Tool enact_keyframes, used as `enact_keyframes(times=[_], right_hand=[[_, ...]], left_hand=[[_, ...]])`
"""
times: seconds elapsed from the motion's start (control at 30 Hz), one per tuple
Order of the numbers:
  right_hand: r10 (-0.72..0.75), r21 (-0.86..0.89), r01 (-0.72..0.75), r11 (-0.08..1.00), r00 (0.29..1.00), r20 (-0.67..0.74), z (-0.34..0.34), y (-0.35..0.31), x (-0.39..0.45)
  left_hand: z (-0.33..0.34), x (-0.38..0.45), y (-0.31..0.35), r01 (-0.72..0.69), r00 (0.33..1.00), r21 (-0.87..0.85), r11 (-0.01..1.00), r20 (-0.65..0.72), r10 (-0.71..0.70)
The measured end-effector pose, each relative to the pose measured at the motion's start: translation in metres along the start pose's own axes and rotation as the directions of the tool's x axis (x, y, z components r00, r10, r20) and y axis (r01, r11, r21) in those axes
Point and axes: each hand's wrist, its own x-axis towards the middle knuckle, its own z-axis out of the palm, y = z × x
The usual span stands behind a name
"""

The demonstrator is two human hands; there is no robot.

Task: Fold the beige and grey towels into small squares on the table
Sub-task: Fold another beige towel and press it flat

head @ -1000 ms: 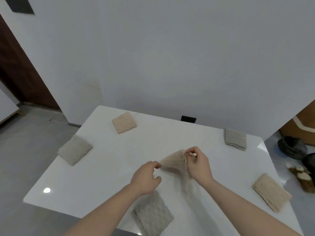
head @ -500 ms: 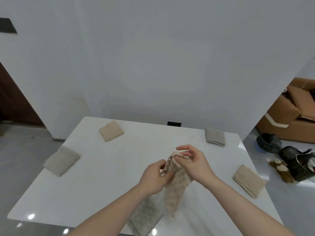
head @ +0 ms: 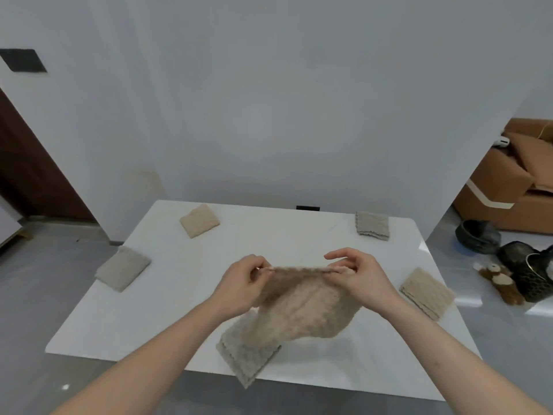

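Note:
A beige towel (head: 305, 307) hangs spread in the air above the white table (head: 167, 295). My left hand (head: 244, 283) pinches its top left corner and my right hand (head: 359, 274) pinches its top right corner. Under it, at the table's near edge, lies a folded grey towel (head: 250, 359), partly hidden by the beige one and overhanging the edge. Folded squares lie around: beige (head: 200, 220) at the far left, grey (head: 123, 268) at the left edge, grey (head: 372, 225) at the far right, beige (head: 426, 293) at the right.
A white wall stands right behind the table. On the floor to the right are cardboard boxes (head: 514, 181), dark bowls (head: 477, 236) and a soft toy (head: 499, 280). A dark door (head: 27, 175) is at the left.
My hands have moved apart and stretched the beige towel out wide by its top edge; before it hung bunched between them. The view has shifted left to right.

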Motion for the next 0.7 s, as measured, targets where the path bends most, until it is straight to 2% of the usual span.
enact_keyframes(times=[0.27,0.47,0.57,0.7], right_hand=[[-0.05,-0.182,0.051,0.982,0.999,0.013,0.005,-0.006,-0.04],[0.035,-0.225,-0.036,0.974,0.999,-0.008,0.023,-0.006,-0.061],[0.077,-0.195,-0.087,0.977,0.995,-0.055,0.036,-0.003,-0.069],[0.089,-0.135,-0.115,0.984,0.979,-0.184,0.045,0.007,-0.079]], left_hand=[[-0.025,-0.023,0.0,-0.035,0.986,0.01,0.999,0.165,0.033],[-0.038,-0.02,-0.02,-0.077,0.926,-0.041,0.996,0.368,0.087],[-0.043,-0.015,-0.035,-0.09,0.897,-0.085,0.992,0.427,0.118],[-0.04,-0.009,-0.047,-0.08,0.876,-0.123,0.989,0.466,0.129]])
